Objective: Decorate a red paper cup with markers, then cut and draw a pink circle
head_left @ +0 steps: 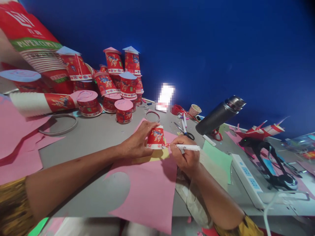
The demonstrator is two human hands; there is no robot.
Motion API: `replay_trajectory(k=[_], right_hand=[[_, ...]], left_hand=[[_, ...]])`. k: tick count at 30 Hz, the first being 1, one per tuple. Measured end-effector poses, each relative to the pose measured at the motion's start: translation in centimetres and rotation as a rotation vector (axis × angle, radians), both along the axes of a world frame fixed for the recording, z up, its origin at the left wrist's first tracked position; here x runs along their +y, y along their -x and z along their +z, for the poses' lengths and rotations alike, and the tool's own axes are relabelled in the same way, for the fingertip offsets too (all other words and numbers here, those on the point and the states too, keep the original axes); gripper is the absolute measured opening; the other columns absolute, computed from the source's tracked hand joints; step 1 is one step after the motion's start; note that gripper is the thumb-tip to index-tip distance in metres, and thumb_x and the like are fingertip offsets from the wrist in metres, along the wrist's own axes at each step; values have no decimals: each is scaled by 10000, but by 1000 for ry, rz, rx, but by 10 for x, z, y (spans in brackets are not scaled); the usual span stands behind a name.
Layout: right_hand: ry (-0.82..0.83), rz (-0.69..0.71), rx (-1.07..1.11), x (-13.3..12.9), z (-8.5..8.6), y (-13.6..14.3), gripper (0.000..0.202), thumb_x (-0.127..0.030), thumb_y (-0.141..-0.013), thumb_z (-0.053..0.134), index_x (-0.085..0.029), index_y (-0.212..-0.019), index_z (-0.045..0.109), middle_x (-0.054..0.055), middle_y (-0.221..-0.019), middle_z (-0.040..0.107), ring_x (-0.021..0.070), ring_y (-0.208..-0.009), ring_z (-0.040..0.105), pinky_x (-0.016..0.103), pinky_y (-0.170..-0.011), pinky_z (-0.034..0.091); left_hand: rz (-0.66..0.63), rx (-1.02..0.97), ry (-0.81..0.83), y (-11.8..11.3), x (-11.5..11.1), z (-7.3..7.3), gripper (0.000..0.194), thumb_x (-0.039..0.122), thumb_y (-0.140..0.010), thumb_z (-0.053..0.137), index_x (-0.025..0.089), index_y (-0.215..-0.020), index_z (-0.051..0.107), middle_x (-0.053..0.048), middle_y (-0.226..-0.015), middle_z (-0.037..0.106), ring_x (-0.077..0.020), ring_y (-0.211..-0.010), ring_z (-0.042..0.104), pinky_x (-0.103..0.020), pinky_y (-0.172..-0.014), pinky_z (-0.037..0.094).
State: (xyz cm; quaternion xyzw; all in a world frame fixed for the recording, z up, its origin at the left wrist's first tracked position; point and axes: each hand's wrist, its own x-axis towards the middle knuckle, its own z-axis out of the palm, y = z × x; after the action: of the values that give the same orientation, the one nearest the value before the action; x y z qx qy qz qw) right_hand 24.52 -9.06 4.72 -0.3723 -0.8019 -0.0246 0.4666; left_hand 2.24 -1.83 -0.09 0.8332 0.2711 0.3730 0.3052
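Note:
My left hand point(139, 141) grips a red patterned paper cup point(156, 135) from its left side, the white band at the bottom. In my right hand point(185, 155) is a white acrylic marker point(190, 147), its tip touching or very close to the cup's white band. Beneath both hands lies a sheet of pink paper point(152, 186) with a round cut-out at its left, and a yellow piece of paper point(150, 158) shows under the cup. Scissors point(189, 135) with dark handles rest just behind my right hand.
Red cups with paper tops point(128, 85) stand stacked at the back left, beside a bag of paper cups point(36, 49). A dark thermos point(218, 114) leans at the back right. Further right are a white power strip point(247, 178) and black headphones point(268, 160). A tape ring point(59, 124) lies at left.

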Motion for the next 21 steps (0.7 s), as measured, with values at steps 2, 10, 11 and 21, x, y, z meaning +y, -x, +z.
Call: replay_trajectory(k=[2,10,11,21], right_hand=[[9,2,-13,1,0,0,192,-196,-992,573,-227,-810,623,5,-690,692,154,-589,634,286,-585,484],[21,22,2,-1,-1,2,160,-190,-988,583,-225,-840,632,8,-711,701,161,-616,653,287,-611,490],[20,12,15,-2,-1,1,160,-188,-989,583,-227,-841,631,6,-712,697,161,-620,653,286,-615,493],[44,-28,-10,-1,0,-2,185,-211,-983,565,-232,-808,623,-1,-694,690,154,-597,636,280,-601,489]], left_hand=[[0,3,-6,0,0,0,863,325,-787,815,277,-1540,396,-141,-1427,481,-361,-1392,498,-603,-1184,453],[8,36,9,0,0,3,860,405,-797,821,264,-1532,397,-153,-1429,475,-378,-1395,497,-639,-1197,433],[8,32,11,0,0,3,859,410,-798,821,265,-1531,398,-154,-1432,477,-380,-1397,497,-640,-1196,433],[3,0,18,-1,-1,3,863,402,-789,816,243,-1529,403,-151,-1409,480,-369,-1368,512,-598,-1168,464]])
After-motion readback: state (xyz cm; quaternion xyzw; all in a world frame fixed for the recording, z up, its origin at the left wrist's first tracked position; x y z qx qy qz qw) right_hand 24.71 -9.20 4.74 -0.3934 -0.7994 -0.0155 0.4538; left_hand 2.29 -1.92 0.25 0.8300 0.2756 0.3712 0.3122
